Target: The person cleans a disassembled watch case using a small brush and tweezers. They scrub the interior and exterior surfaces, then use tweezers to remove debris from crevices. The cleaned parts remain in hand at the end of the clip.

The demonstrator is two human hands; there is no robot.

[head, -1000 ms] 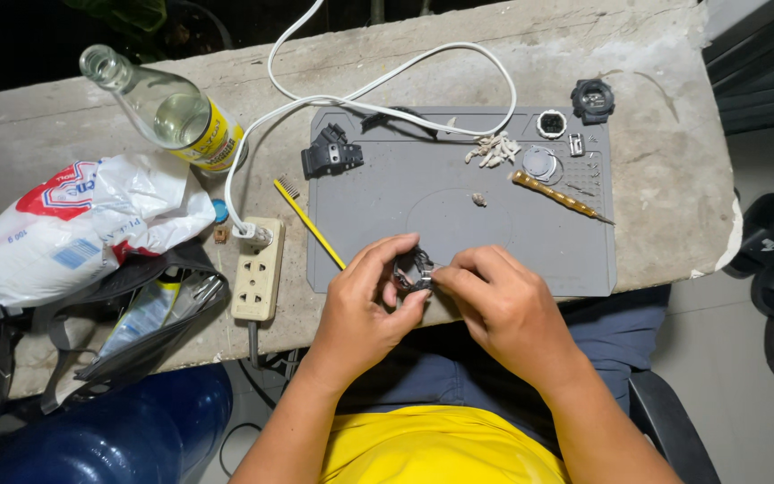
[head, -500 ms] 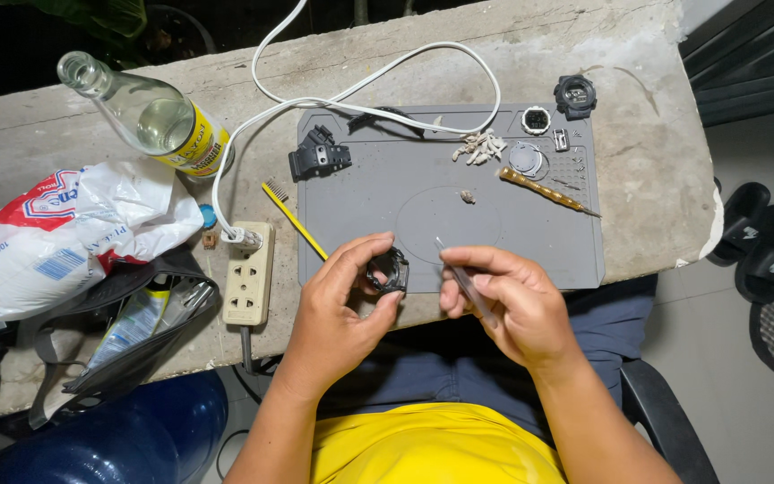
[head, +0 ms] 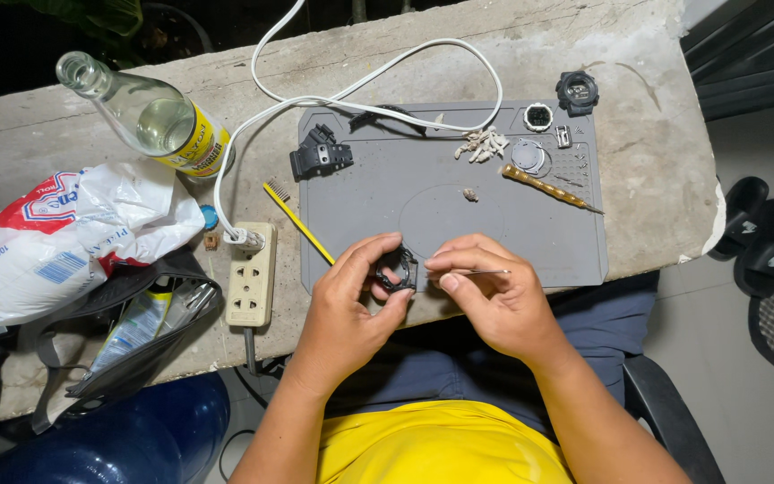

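My left hand [head: 351, 300] grips a small black watch case [head: 398, 271] at the near edge of a grey work mat [head: 378, 193]. My right hand [head: 493, 298] pinches thin metal tweezers [head: 475, 272], their tip pointing left toward the case. On the mat lie a black watch part [head: 320, 152], a yellow toothbrush [head: 299, 221], a gold-handled screwdriver [head: 546, 187], a round metal back cover [head: 528, 156], a small square module [head: 538, 116] and several pale scraps [head: 481, 143].
A concrete table [head: 638, 81] holds a clear bottle with a yellow label [head: 150, 116], a white plastic bag [head: 60, 237], a cream power strip [head: 251, 273] with a white cable [head: 351, 85], and a black watch case [head: 577, 90]. A black pouch [head: 132, 336] sits at left. Sandals [head: 763, 242] lie on the floor.
My right hand drew back from the case half a second ago and has now come back left, bringing the tweezers' tip beside it. The view has shifted slightly.
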